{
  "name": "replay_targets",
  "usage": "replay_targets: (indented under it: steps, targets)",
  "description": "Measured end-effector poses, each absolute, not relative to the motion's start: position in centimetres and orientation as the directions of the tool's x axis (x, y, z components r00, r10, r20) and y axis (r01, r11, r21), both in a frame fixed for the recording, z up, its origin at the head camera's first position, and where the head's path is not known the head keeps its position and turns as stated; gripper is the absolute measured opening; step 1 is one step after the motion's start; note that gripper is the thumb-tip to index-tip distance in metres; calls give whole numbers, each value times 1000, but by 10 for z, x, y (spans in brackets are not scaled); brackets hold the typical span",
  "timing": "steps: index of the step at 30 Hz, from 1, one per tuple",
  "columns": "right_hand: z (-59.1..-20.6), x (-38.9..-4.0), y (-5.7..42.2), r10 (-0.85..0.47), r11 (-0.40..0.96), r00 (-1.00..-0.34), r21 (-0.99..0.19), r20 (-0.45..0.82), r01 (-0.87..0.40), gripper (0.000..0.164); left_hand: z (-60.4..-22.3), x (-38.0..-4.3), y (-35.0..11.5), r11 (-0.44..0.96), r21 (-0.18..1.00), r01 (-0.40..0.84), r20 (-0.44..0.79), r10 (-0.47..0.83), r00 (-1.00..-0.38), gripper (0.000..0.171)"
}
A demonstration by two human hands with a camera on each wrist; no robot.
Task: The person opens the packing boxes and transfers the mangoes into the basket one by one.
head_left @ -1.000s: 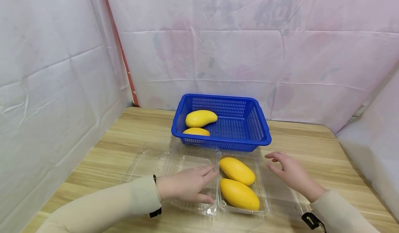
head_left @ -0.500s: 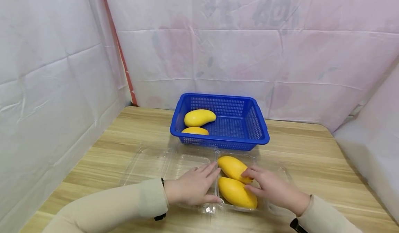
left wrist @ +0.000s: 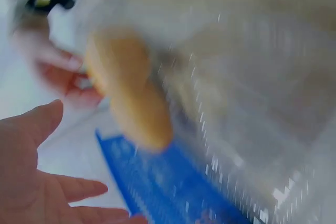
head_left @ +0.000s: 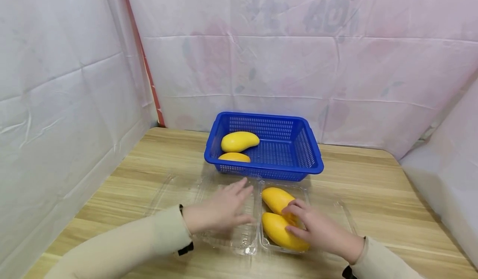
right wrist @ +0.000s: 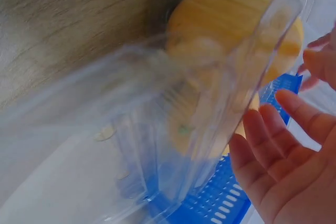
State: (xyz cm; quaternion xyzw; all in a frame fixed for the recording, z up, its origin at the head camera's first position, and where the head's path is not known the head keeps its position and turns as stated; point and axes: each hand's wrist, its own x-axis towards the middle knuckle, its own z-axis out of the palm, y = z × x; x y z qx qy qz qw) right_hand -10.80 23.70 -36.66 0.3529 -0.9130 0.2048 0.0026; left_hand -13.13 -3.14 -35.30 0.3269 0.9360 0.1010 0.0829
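Observation:
Two yellow mangoes, a far one [head_left: 275,197] and a near one [head_left: 278,231], lie in the right-hand clear plastic clamshell box [head_left: 262,239]. My right hand [head_left: 317,231] is over them from the right, its fingertips right at the fruit in the head view. In the right wrist view its fingers [right wrist: 257,129] are loosely bent beside the box's clear wall. My left hand [head_left: 220,208], fingers spread, hovers over the second clear clamshell box [head_left: 244,241], left of the mangoes. The left wrist view is blurred, but that hand's fingers [left wrist: 79,187] show stretched with nothing between them.
A blue plastic basket [head_left: 313,169] stands behind the boxes, with two more mangoes, one [head_left: 239,141] behind the other [head_left: 234,157], at its left end. Clear lids lie folded out on both sides, the left lid [head_left: 173,190] and the right lid [head_left: 340,217]. Cloth walls enclose the wooden table [head_left: 130,154].
My right hand has come left from beside the right box to over its mangoes. My left hand has drawn back leftward from that box's edge.

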Motion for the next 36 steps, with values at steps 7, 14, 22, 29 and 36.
replay_targets:
  steps: [7,14,22,29,36]
  targets:
    - [-367,-121,241,-540,711,-816,-407,207,-574,27,-328,-162,-67,832,293,470,34,482,-875,74]
    - [-360,-128,235,-481,773,-865,-398,141,-495,30,-339,-210,-101,903,300,308,15,318,-948,79]
    - [-363,-137,225,-443,830,-896,-364,28,-422,42,-349,-232,-108,888,437,143,-186,245,-951,90]
    - [-367,-146,214,-420,865,-907,-312,-22,-393,51,-353,-235,-103,880,471,69,-233,200,-952,106]
    - [-370,-154,206,-381,905,-921,-238,-84,-352,60,-350,-237,-99,915,392,98,-253,210,-944,104]
